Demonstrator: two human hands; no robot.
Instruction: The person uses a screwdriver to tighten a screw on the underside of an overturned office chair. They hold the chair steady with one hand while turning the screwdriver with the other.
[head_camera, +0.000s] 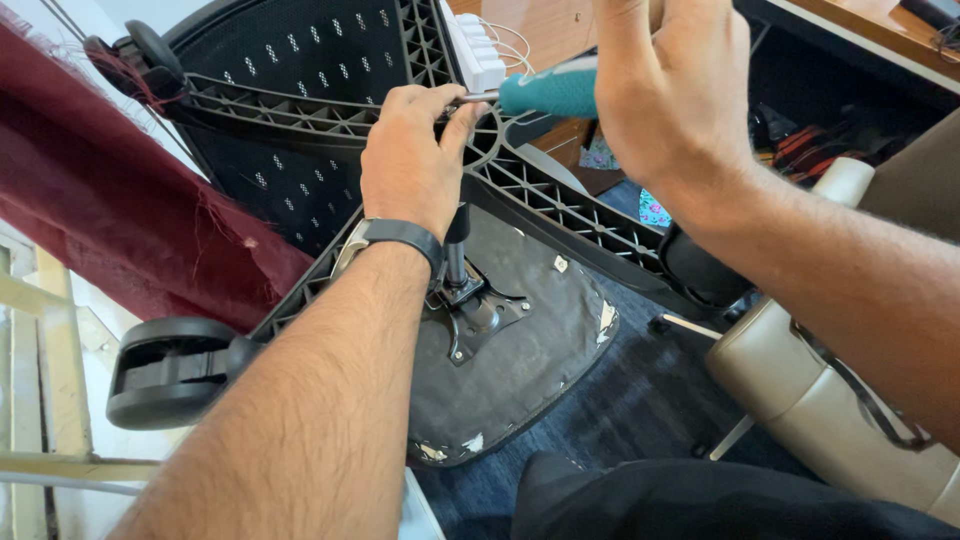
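Left hand (410, 160) steadies chair base (560, 205) — right hand (665, 90) grips teal screwdriver (550, 92).

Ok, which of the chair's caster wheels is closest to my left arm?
The caster wheel at lower left, just beside the left forearm. The other casters sit farther off: one at top left by the mesh backrest, another under the right wrist.

Dark blue carpet (640, 400) bears the overturned chair seat (520, 370).
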